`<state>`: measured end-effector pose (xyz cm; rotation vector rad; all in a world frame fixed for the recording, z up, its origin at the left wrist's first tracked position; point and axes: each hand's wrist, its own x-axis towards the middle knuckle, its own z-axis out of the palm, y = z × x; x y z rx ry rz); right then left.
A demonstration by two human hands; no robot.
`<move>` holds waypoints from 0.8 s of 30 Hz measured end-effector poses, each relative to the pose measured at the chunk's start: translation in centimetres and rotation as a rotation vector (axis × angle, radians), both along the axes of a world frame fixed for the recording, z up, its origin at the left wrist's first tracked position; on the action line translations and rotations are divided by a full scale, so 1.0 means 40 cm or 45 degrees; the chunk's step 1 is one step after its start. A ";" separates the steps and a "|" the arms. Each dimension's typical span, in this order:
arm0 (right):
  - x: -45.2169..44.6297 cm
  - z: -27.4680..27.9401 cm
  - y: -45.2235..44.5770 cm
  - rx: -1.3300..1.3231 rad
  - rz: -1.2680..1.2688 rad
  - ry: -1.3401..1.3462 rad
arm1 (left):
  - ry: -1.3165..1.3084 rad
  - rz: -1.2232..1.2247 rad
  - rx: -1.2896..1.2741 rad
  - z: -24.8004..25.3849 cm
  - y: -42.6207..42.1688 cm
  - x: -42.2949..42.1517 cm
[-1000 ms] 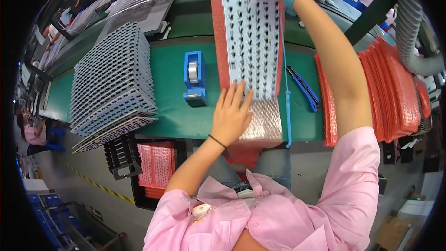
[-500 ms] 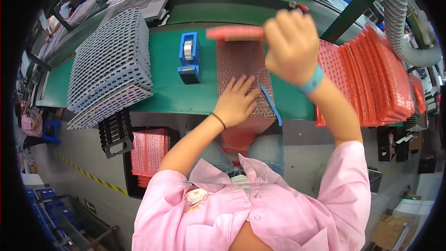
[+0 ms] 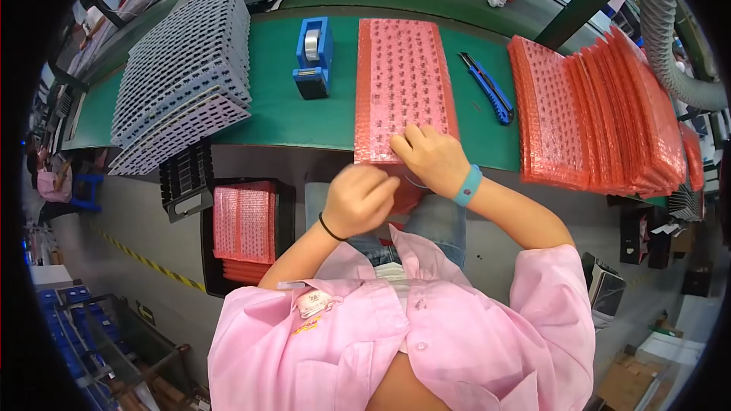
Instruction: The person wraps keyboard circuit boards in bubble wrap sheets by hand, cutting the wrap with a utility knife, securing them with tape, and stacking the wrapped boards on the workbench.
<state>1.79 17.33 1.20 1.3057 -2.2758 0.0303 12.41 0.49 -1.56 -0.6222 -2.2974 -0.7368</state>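
Pink bubble wrap covers the panel (image 3: 403,76) before us, which lies flat on the green tabletop (image 3: 274,110), its near end at the table edge and its rows of dark parts showing through. Our right hand (image 3: 434,158), with a teal band at the wrist, touches that near end, fingers bent and drawn together; we cannot tell whether they clamp the wrap or only press on it. Our left hand (image 3: 362,199), with a thin black band, is curled into a loose fist just beside the same end. Its fingertips are hidden, so we cannot tell if they pinch anything.

Left of the panel we have a blue tape dispenser (image 3: 313,57) holding a clear roll, and farther left a tall, leaning stack of grey-blue panels (image 3: 183,65). Right of the panel, a blue utility knife (image 3: 489,87) lies slantwise, apart from both the panel and a row of red-wrapped panels (image 3: 601,118) leaning on one another.

Below the table at left, a black bin (image 3: 288,217) holds more wrapped pieces (image 3: 244,222), near a black slotted rack (image 3: 186,180). Ribbed grey hose (image 3: 662,38) hangs at upper right.
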 end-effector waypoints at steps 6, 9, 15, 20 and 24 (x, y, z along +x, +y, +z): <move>-0.021 -0.013 0.001 -0.172 0.081 -0.030 | 0.091 0.179 -0.116 0.051 -0.005 -0.090; -0.014 0.022 0.029 -0.190 0.148 -0.200 | 0.071 0.067 -0.123 0.017 -0.018 -0.111; 0.103 0.300 0.229 0.029 0.412 -1.146 | 0.049 0.089 -0.179 -0.015 -0.024 -0.110; 0.155 0.416 0.365 -0.076 0.594 -1.358 | 0.048 0.103 -0.161 -0.018 -0.013 -0.115; 0.183 0.419 0.405 -0.394 0.725 -1.402 | 0.140 0.148 -0.169 -0.041 -0.016 -0.118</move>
